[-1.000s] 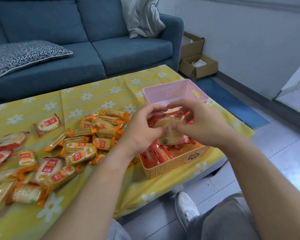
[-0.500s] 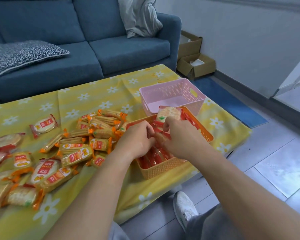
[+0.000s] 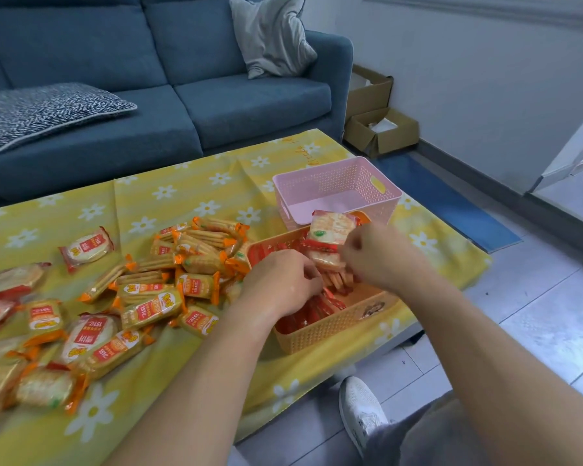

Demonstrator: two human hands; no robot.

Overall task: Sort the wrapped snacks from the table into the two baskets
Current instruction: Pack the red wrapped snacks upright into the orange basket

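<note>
Loose orange-ended packets (image 3: 155, 307) lie on the yellow daisy cloth (image 3: 182, 196), print upside down and unreadable. Left hand (image 3: 280, 284) is curled inside the lattice-plastic orange basket (image 3: 327, 327); grip can't be told. Right hand (image 3: 381, 260) pinches a red-edged cracker packet (image 3: 330, 230) above it. Perforated pink basket (image 3: 350, 183) sits just behind.

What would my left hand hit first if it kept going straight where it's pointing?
Most likely the red-wrapped snacks standing in the orange basket, just ahead of the left hand; beyond them is the right hand pinching a cracker packet. Depth is unclear; it may already touch them.
</note>
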